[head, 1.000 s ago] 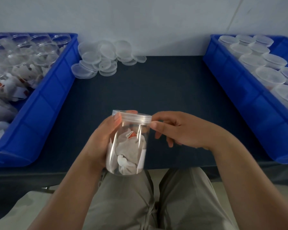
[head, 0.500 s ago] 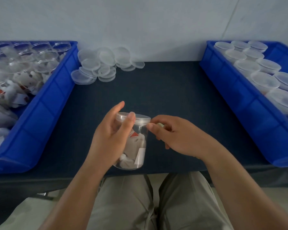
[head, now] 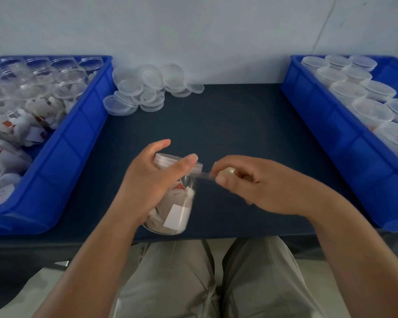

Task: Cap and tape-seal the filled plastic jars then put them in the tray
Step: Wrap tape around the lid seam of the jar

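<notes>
You are taping now. Your left hand (head: pixel 147 182) wraps round the capped jar (head: pixel 178 214), over the near edge of the table (head: pixel 216 115). Your right hand (head: pixel 262 187) pinches the tape (head: pixel 205 176), which reaches the lid (head: pixel 168 159). Next, I think, turn the jar slowly so the tape goes all round.

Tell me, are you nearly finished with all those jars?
Not nearly. Done: capped clear plastic jars stand in the blue plastic tray on the right. In hand: the left hand grips a filled clear jar with its lid on, while the right hand pinches a small tape roll, a clear strip stretched to the lid. To do: many open jars wait in the left blue tray, beside loose clear lids.
</notes>
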Demonstrator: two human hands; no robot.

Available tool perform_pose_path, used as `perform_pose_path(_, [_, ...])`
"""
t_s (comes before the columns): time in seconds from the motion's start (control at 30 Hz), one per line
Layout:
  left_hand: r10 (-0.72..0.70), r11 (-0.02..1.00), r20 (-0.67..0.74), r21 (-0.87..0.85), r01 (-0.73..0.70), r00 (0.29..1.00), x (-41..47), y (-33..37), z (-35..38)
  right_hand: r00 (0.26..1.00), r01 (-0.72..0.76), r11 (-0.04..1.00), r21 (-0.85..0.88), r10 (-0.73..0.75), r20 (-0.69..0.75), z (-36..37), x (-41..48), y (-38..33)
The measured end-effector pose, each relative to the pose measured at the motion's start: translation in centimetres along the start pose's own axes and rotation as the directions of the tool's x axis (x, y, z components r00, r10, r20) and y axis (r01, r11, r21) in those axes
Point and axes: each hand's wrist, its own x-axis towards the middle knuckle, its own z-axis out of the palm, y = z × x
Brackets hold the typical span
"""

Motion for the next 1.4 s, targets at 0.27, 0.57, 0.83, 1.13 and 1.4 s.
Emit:
perform_pose_path(0.27, [-0.127,0.863,0.305,-0.435,0.256,0.944,-0.7,-0.6,-0.6,0.999,-0.029,0.995,0.092,0.025,0.038,-0.1,0.9,0.3])
perform_pose_path(0.57, [-0.074,0.961,0.218,-0.243,0.128,0.973,0.1,-0.4,-0.6,0.996,-0.058,0.995,0.087,0.063,-0.057,1.7,2.0,0.1])
perform_pose_path(0.83, [-0.024,0.998,0.044,0.059,0.021,0.999,-0.8,0.0,0.7,0.996,-0.064,0.996,0.061,0.068,-0.058,2.0,1.8,-0.8])
perform_pose_path(1.13, [-0.108,0.961,0.045,-0.253,0.116,0.993,0.3,0.7,-1.2,0.999,-0.022,0.999,0.034,0.023,-0.023,-0.1,-0.2,0.2])
perform_pose_path(1.4, [-0.101,0.795,0.443,-0.502,0.340,0.891,-0.5,-0.3,-1.3,0.999,-0.014,0.995,0.101,0.017,-0.028,0.5,0.8,0.2])
